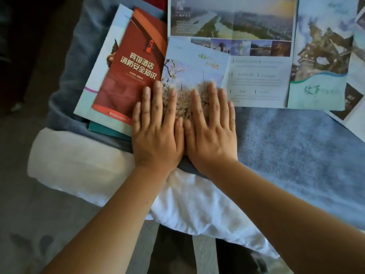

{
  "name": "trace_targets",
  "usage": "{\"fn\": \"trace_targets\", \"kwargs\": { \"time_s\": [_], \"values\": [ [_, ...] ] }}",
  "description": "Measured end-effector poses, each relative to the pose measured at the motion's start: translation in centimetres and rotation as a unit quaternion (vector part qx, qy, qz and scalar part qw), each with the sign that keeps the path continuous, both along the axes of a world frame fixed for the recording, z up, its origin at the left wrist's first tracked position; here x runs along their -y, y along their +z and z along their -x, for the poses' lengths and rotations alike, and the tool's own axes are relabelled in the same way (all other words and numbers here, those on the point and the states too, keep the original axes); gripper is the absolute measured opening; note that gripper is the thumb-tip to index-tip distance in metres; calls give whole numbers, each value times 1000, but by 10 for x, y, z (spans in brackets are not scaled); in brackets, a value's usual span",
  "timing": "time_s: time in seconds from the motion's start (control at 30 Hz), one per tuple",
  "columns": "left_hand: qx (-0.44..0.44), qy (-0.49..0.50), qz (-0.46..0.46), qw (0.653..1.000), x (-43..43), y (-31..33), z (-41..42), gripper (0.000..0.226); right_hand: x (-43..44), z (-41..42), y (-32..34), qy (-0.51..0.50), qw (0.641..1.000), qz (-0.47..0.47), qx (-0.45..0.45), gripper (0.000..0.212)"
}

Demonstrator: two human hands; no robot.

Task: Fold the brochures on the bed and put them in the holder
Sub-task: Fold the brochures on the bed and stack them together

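Note:
A pale brochure (254,76) with a blossom-tree panel lies partly unfolded on the blue bed cover (296,147). My left hand (158,131) and my right hand (211,133) press flat side by side on its left panel, fingers straight, thumbs touching. A red brochure (130,64) with white Chinese lettering lies on a stack at the left, its lower right corner under my left fingertips. A large unfolded brochure (233,16) with an aerial landscape photo lies behind. No holder is in view.
More printed sheets lie at the right edge (355,99). A teal booklet (106,130) pokes out under the left stack. A white rolled towel or pillow (79,165) and a white sheet (197,210) hang at the bed's near edge. Grey floor lies at the left.

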State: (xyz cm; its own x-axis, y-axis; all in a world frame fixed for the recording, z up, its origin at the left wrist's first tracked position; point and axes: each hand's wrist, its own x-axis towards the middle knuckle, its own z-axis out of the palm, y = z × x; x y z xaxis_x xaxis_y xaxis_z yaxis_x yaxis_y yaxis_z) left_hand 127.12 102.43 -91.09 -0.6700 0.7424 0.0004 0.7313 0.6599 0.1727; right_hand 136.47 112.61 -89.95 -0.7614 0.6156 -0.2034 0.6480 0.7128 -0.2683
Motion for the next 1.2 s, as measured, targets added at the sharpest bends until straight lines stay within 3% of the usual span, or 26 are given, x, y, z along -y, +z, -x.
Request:
{"fn": "trace_targets", "kwargs": {
  "time_s": [0.23,0.57,0.67,0.83,0.93,1.03,1.2],
  "values": [
    [-10,-1,-10,1000,0,-1,0,59,-41,-25,2,36,999,-28,-8,70],
    [-15,0,-9,1000,1,-1,-1,59,-109,-35,4,-59,993,-70,71,66],
    [-19,2,-14,1000,1,-2,-2,59,-110,-29,11,-94,994,-23,59,68],
    [-23,3,-9,1000,0,-4,-1,60,-48,-5,25,37,997,41,-50,67],
    [-16,-3,-2,1000,-1,1,-3,59,-7,-7,12,63,997,33,-15,66],
    [21,-19,-22,999,-2,10,-1,56,2,-10,-2,59,998,-17,-9,64],
    [169,6,-136,976,-5,27,4,53,5,-10,-16,44,996,-50,-53,65]
  ]
}}
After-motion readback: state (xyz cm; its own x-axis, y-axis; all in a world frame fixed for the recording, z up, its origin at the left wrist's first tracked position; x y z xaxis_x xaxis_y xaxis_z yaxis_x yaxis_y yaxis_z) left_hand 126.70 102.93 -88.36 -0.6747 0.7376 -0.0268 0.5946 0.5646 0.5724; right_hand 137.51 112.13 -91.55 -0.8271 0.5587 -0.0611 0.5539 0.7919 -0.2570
